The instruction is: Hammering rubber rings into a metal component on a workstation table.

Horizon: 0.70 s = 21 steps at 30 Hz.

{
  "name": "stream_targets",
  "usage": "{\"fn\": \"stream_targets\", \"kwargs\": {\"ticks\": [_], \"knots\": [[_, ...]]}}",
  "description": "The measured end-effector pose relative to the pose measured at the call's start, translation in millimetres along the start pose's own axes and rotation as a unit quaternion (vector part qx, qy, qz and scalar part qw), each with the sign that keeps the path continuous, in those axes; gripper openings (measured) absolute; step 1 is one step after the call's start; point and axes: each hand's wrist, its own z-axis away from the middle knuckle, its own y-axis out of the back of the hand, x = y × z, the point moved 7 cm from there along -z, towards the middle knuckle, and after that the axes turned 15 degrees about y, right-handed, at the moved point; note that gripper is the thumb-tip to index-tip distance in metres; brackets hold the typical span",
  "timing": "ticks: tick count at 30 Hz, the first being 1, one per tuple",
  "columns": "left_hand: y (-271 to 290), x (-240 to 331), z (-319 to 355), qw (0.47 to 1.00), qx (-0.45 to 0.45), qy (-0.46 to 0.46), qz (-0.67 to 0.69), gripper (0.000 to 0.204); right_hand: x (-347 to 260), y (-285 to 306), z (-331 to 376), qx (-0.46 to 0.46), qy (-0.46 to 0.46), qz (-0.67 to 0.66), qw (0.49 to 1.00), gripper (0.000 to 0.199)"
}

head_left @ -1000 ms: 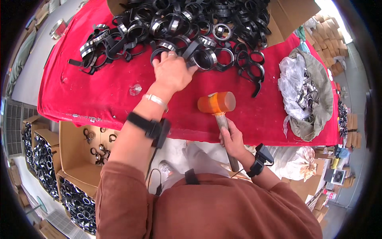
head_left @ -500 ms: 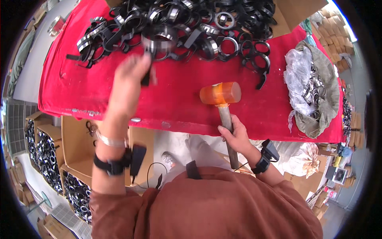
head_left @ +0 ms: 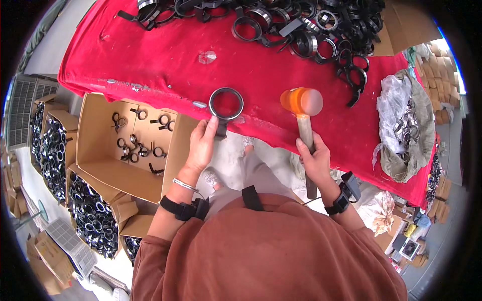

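At the far left, brown cardboard cartons [head_left: 95, 215] hold dense piles of black and silver rings. Beside them, a large open tan cardboard box [head_left: 98, 150] has only a few black rings with tabs [head_left: 133, 141] scattered over its bottom. Next, the left hand [head_left: 202, 145] has its fingers clamped on the short tab of one round black ring with a silvery band [head_left: 225, 119], held up over the near edge of the desk covered in red cloth [head_left: 160, 65]. A big heap of similar black and silver rings [head_left: 301, 37] spreads along the desk's far side. The right hand [head_left: 317, 158] has its fingers closed round the wooden handle of an orange-headed mallet [head_left: 301, 102], clear of the held ring. Furthest right, a grey-green cloth sack [head_left: 424, 130] contains loose metal bands [head_left: 407, 125]. Judging by the sparse box and large heap, much seems left to handle.
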Motion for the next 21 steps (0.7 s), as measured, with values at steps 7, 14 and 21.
{"fn": "stream_targets", "kwargs": {"ticks": [7, 14, 21], "knots": [[-3.6, -0.5, -2.1, 0.999, 0.008, -0.004, -0.046, 0.042, -1.2, -4.6, 17.7, -0.031, -0.077, -0.060, 0.995, 0.036], [-10.1, -4.2, -7.9, 0.999, -0.035, -0.002, 0.028, 0.040, -72.9, -21.8, 20.2, -0.052, 0.071, -0.145, 0.985, 0.053], [-10.4, -3.0, -9.7, 0.999, -0.043, 0.005, 0.006, 0.039, -69.5, -46.9, 30.6, -0.107, 0.256, 0.072, 0.958, 0.054]]}}
